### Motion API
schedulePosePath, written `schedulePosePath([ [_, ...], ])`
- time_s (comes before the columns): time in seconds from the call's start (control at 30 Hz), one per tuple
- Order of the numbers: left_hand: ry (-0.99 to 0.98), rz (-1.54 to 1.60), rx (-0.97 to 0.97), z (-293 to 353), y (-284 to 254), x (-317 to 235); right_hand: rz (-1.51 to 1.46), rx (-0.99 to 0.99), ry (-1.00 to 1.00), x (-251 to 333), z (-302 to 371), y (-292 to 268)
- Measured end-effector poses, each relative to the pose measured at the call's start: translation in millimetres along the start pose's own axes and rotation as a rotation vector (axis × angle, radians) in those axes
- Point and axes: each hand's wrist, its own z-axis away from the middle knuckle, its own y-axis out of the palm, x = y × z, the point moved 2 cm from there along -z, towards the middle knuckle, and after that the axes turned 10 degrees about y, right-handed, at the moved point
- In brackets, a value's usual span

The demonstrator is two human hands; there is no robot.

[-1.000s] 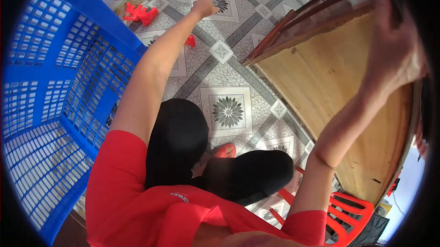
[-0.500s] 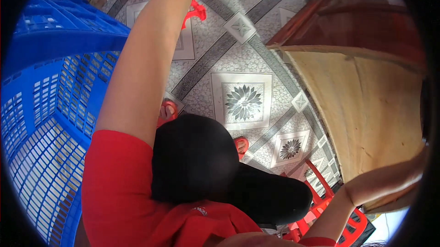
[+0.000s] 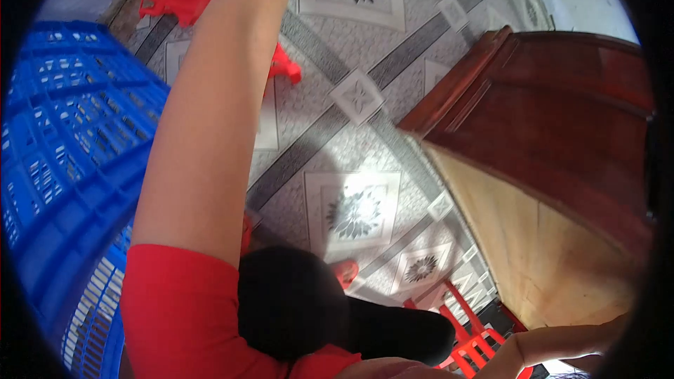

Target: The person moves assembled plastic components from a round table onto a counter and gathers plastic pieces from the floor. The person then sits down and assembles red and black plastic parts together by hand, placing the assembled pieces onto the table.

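My left arm, in a short red sleeve, stretches up through the picture and leaves it at the top edge, so my left hand is out of sight. At the lower right, my right forearm reaches toward the right rim in front of a wooden cabinet's pale side panel. The dark rim cuts it off before the hand. What either hand holds or touches is hidden. A blue plastic basket with slotted walls stands just left of my left arm.
The cabinet's red-brown polished face fills the right side. Red plastic pieces lie on the patterned tile floor at the upper left. A red plastic chair stands at the lower right. My black-clad legs are bent below.
The view has tilted upward, so the floor, cabinet and basket sit lower in the picture and more of the cabinet's red-brown face shows. Both arms stay stretched out.
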Motion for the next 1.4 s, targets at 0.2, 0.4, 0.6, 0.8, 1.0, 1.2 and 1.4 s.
schedulePosePath([
  [0.2, 0.335, 0.501, 0.102, -24, 15, 27, -0.012, -0.064, -0.065, 26, -13, -53],
  [0.4, 0.413, 0.471, -0.187, 19, 19, 117, -0.156, -0.084, -0.185, 51, -67, -9],
  [0.6, 0.070, -0.019, 0.211, -32, 5, -15, -0.128, -0.082, -0.129, 125, -1, -30],
  [0.8, 0.398, 0.041, 0.301, 68, 7, -55, -0.266, -0.073, -0.145, 148, -6, 57],
  [1.0, 0.619, 0.118, 0.447, 276, -33, -129, -0.310, -0.061, -0.184, 205, -30, 88],
  [1.2, 0.701, 0.398, 0.499, 419, -68, -138, -0.395, -0.081, -0.216, 454, -68, 157],
  [1.4, 1.230, 1.094, 1.253, 494, -122, -167, -0.462, -0.084, -0.245, 498, -81, 171],
])
